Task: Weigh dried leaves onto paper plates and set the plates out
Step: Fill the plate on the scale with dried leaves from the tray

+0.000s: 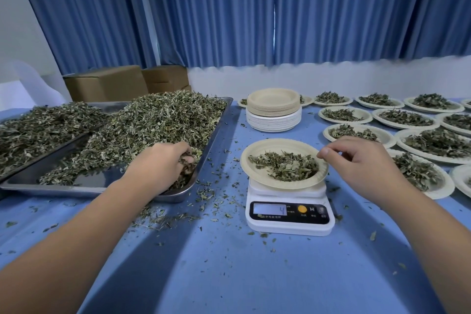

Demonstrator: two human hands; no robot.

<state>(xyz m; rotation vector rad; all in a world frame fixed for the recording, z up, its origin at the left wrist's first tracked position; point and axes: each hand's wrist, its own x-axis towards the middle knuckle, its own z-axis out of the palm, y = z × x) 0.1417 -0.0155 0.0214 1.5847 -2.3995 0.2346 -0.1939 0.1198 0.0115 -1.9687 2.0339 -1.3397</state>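
Grey-green dried leaves close over the fingertips of the left hand, so I cannot see how much it has hold of. The fingers are curled down into the pile, knuckles up. The forearm reaches in from the lower left, over the near right corner of a steel tray.

The right hand hangs at the right rim of the plate on the scale. Its fingers are loosely curled, the thumb points toward the rim, and I see nothing in its grip. Whether the thumb touches the rim, I cannot tell. That plate carries a small heap of leaves, and the scale's display shows a 4. The small print beside it is too fine to read.

I count two trays. The second tray lies across the first one's left side, also heaped, and the left edge cuts it off. There is one scale. One stack of plates stands behind it, tan ones on top of white ones, too many to count.

Filled plates are spread out to the right. I make out at least a dozen, several cropped by the right edge and one mostly hidden behind the stack. Leaf crumbs are scattered on the blue tablecloth between tray and scale.

Two cardboard boxes sit behind the trays, under a blue curtain.
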